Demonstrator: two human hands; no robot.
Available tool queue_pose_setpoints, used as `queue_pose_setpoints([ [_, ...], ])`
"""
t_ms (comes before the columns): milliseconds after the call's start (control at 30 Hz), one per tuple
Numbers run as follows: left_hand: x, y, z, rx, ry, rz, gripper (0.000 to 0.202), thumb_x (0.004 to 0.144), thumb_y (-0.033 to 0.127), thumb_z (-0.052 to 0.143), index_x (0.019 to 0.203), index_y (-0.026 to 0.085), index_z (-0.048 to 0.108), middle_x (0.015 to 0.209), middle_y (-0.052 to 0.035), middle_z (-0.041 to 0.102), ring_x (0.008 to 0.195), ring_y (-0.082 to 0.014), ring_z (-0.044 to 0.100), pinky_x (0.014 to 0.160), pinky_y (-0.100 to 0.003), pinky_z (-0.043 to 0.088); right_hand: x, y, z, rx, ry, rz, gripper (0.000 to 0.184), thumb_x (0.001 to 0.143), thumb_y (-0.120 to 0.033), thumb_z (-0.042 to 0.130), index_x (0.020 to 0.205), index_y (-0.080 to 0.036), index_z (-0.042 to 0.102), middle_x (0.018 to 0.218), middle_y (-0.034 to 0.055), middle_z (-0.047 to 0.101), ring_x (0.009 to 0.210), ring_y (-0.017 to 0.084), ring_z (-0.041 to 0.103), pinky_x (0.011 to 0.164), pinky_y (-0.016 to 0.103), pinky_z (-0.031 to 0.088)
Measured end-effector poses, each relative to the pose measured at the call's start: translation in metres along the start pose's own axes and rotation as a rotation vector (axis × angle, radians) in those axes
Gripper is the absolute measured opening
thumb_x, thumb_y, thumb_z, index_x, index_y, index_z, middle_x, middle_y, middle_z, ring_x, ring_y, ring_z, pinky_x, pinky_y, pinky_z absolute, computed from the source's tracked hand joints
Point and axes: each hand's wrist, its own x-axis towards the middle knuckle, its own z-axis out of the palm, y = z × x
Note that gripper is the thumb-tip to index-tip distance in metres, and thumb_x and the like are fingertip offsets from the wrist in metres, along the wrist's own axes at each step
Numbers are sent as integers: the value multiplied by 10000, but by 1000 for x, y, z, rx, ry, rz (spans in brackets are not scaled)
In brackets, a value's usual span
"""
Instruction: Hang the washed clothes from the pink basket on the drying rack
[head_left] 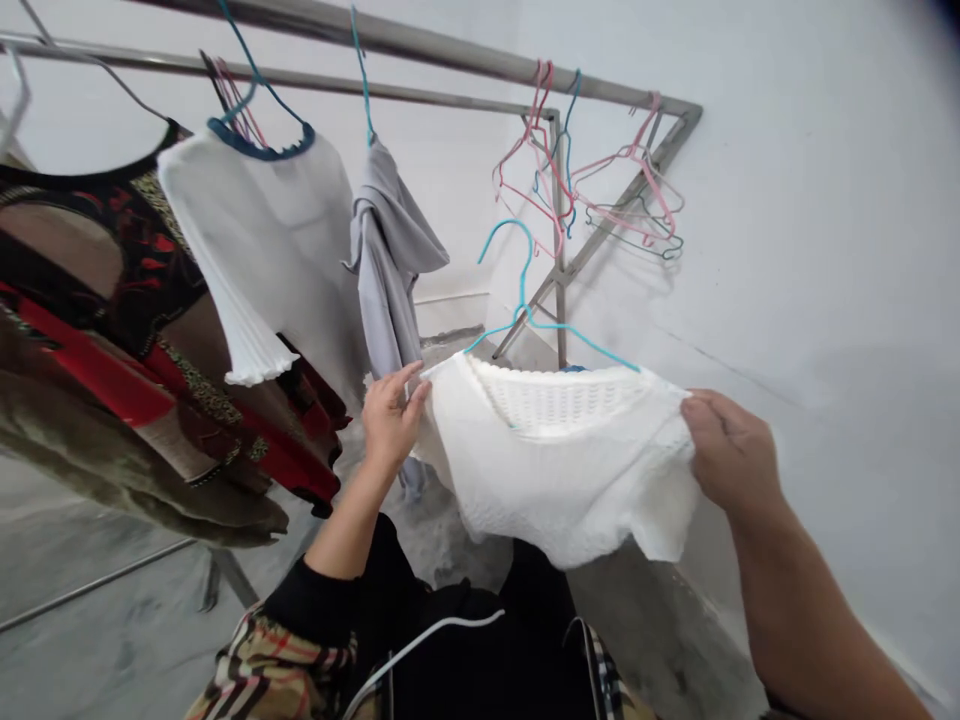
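Observation:
A white knitted top (pixel 570 490) with an openwork neckline hangs in front of me on a light-blue wire hanger (pixel 523 300). The hanger's hook points up and is apart from the rail. At the top's left shoulder, my left hand (pixel 391 420) pinches the fabric between thumb and fingers. My right hand (pixel 731 450) is closed on the opposite shoulder, its fingertips partly hidden behind the cloth. Between both hands the neckline is spread wide, and the hanger's arms run inside the shoulders.
A metal clothes rack (pixel 450 45) crosses the top. On it hang a white blouse (pixel 277 220), a grey garment (pixel 386 250), a red and black patterned garment (pixel 150 340) and several bare hangers (pixel 536 170). A white wall (pixel 825 250) stands at the right.

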Motion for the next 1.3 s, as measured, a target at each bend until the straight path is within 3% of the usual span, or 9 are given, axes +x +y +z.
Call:
queue_pose_setpoints([
  [67, -1, -3, 1, 7, 79, -15, 365, 879, 381, 608, 1198, 209, 654, 1102, -98, 709, 1044, -231, 622, 949, -402, 461, 21, -10, 0, -54, 108, -39, 295, 898, -466, 529, 802, -225, 669, 704, 37, 654, 671, 189, 610, 620, 305, 471],
  [167, -7, -1, 4, -69, 98, -17, 355, 886, 344, 595, 1214, 213, 627, 1108, -91, 704, 1057, -228, 622, 956, -410, 468, 56, -32, 14, -103, 219, -183, 278, 911, -438, 486, 794, -229, 628, 695, 33, 625, 671, 193, 589, 646, 330, 459],
  [367, -24, 12, 7, -179, -42, 31, 312, 904, 294, 576, 1206, 232, 621, 1011, -59, 719, 987, -207, 647, 898, -374, 499, 129, -76, 91, -41, 339, -404, 393, 981, -469, 314, 776, -209, 525, 703, 33, 565, 702, 181, 558, 689, 331, 442],
  [567, -32, 9, 2, -209, -96, 49, 284, 905, 251, 579, 1184, 246, 630, 991, -41, 728, 959, -191, 663, 870, -354, 510, 218, -104, 167, 3, 309, -389, 462, 1004, -538, 213, 879, -208, 512, 794, 58, 546, 858, 215, 576, 804, 380, 453],
  [700, -29, 2, -2, -233, -73, 24, 273, 898, 242, 584, 1166, 236, 639, 984, -43, 731, 947, -191, 667, 862, -352, 511, 245, -122, 203, -22, 246, -282, 468, 1002, -546, 226, 878, -204, 521, 783, 72, 556, 876, 238, 582, 819, 397, 457],
  [833, -30, -3, -2, -252, -90, -1, 269, 899, 237, 583, 1161, 235, 641, 980, -40, 731, 945, -186, 667, 868, -351, 509, 223, -128, 220, -33, 121, -272, 483, 1000, -555, 242, 933, -190, 553, 808, 81, 576, 884, 248, 588, 832, 410, 459],
  [1033, -43, -6, 16, -262, -243, -6, 260, 906, 250, 581, 1156, 234, 650, 980, -37, 735, 949, -184, 666, 872, -350, 511, 166, -99, 210, 118, -15, -427, 421, 998, -509, 326, 1173, -211, 568, 1068, 92, 601, 993, 203, 562, 900, 366, 468],
  [1167, -50, -6, 31, -285, -336, -9, 249, 906, 264, 582, 1140, 233, 663, 988, -41, 737, 963, -190, 669, 888, -358, 510, 97, -26, 211, 131, -127, -302, 396, 988, -396, 396, 1325, -223, 510, 1106, 89, 602, 950, 185, 571, 858, 344, 490],
  [1300, -57, -6, 50, -300, -433, -14, 242, 909, 280, 577, 1128, 237, 672, 987, -40, 736, 956, -191, 671, 890, -361, 512, -3, 84, 216, -90, -473, 45, 382, 926, -230, 459, 1287, -165, 568, 1066, 96, 638, 938, 181, 599, 897, 329, 491],
])
